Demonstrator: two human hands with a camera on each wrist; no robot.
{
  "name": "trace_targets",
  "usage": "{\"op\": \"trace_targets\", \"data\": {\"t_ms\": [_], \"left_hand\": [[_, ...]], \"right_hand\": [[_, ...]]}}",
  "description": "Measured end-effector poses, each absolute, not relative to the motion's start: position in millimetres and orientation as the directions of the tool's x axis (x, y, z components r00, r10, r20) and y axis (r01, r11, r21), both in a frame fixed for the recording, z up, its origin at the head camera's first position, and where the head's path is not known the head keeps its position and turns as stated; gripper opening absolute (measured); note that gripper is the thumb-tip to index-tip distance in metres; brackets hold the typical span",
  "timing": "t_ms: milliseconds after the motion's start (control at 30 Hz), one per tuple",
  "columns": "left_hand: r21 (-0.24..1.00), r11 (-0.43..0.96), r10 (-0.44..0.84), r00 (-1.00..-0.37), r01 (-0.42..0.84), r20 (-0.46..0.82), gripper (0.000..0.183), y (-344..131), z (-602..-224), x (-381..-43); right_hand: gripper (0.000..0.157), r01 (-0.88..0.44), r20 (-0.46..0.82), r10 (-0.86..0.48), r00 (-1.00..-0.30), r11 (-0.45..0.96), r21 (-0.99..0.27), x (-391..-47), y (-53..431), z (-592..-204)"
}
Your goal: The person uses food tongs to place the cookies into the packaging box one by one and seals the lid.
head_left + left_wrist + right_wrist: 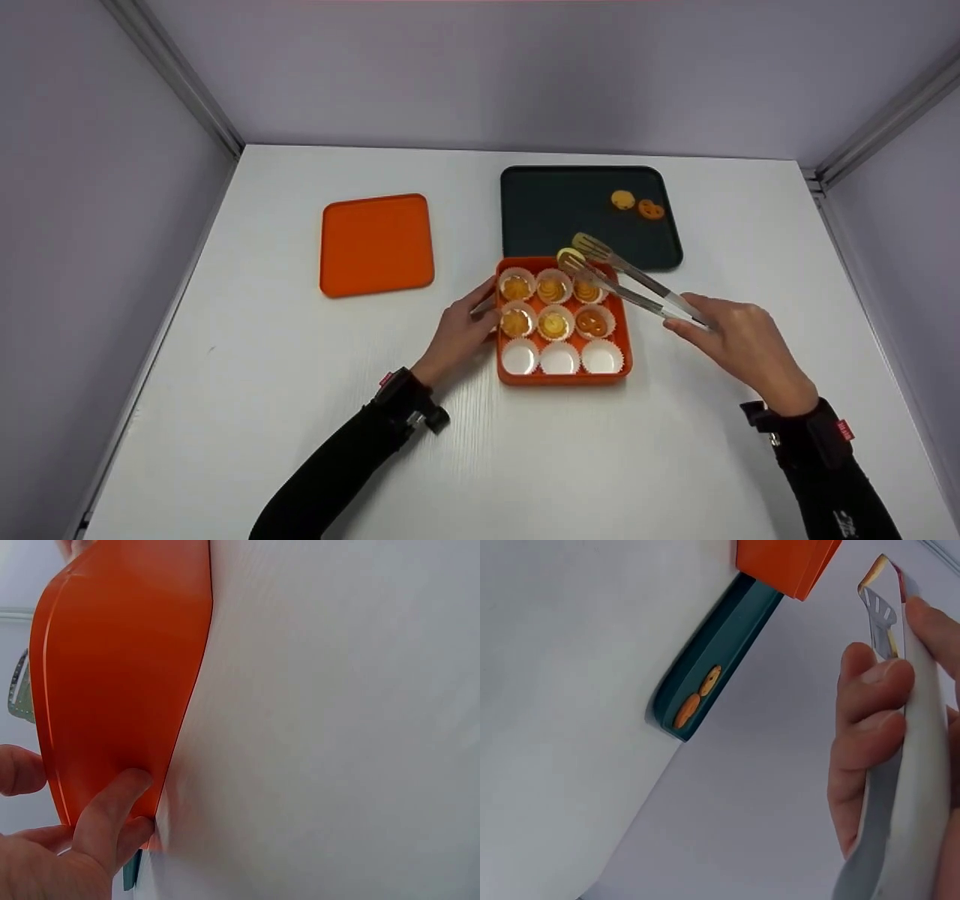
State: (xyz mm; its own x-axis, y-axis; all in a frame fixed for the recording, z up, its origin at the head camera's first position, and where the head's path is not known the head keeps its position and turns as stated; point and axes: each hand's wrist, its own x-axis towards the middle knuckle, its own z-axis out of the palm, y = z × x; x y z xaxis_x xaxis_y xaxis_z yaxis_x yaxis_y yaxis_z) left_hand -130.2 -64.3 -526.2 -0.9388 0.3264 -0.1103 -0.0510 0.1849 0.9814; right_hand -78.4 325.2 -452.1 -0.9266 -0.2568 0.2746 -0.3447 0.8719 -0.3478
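My right hand (739, 345) grips metal tongs (637, 281), their slotted heads spread above the far right of an orange box (566, 380). By the tong heads shows a pale yellow round piece (568, 253), apparently a cookie; whether they pinch it is unclear. Inside the box, paper cups stand in three rows. Cookies (553, 325) sit in the far and middle rows, while the near row shows bare white cups (559, 358). Against the box's left wall, my left hand (461, 330) rests its fingertips (131, 784) on the outside. In the right wrist view, curled fingers (870, 690) wrap the tongs.
Behind the box lies a dark green tray (551, 202) with a round cookie (622, 199) and a pretzel-shaped cookie (651, 209) near its right side. An orange square lid or tray (377, 246) lies at the left. Pale walls enclose the white table (247, 337).
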Motion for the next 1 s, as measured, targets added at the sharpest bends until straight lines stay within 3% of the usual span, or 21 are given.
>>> {"op": "trace_targets", "data": {"t_ms": [300,567,1000], "left_hand": [[0.977,0.212,0.321,-0.941,-0.035,-0.103,0.061,-63.5,-524.4,-131.9],[0.958,0.285,0.306,-0.948,0.003,-0.088,0.06,-62.8,-523.9,-132.7],[0.963,0.27,0.306,-0.946,-0.019,-0.104,0.061,-64.0,-525.1,-131.2]], "right_hand": [[0.047,-0.416,0.186,-0.373,-0.909,0.832,-0.368,-72.4,323.6,-453.1],[0.046,-0.402,0.057,-0.418,-0.907,0.816,-0.416,-69.9,316.7,-450.5],[0.047,-0.494,0.006,-0.532,-0.847,0.782,-0.38,-69.2,297.5,-452.4]]}}
